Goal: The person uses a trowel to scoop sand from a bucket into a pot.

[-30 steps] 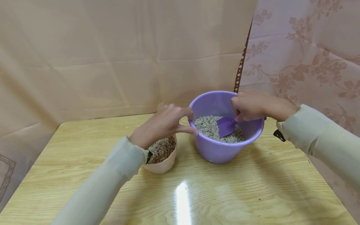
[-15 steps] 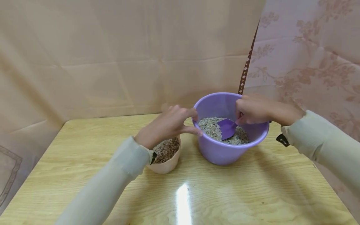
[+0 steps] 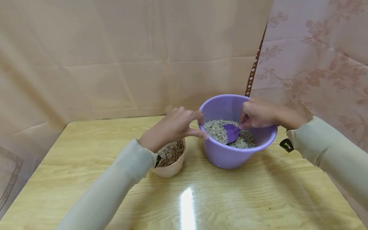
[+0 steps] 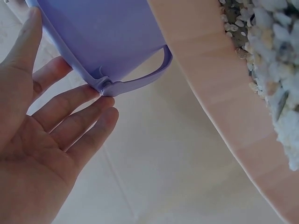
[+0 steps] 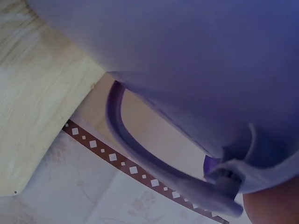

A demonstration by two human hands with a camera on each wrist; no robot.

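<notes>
A purple bucket (image 3: 230, 156) holds pale gravel (image 3: 217, 129) and stands on the wooden table (image 3: 244, 195). My right hand (image 3: 258, 113) reaches over the far rim and grips the handle of a purple scoop (image 3: 231, 132), whose blade digs into the gravel. My left hand (image 3: 173, 127) rests against the bucket's left side with straight fingers, index at the rim and thumb on the outer wall. In the left wrist view the left hand's fingertips (image 4: 100, 105) touch the pivot of the bucket's bail handle (image 4: 145, 79). The right wrist view shows only the bucket wall (image 5: 187, 56) and its handle (image 5: 140, 156).
A pink pot (image 3: 169, 169) filled with brownish gravel (image 3: 171, 151) stands just left of the bucket, under my left wrist; its rim (image 4: 219, 107) fills the left wrist view. Beige cloth hangs behind the table, floral cloth (image 3: 316, 64) to the right.
The scoop's blade has tipped and sunk further into the gravel as my right hand lowered a little. My left hand has stayed at the bucket's rim.
</notes>
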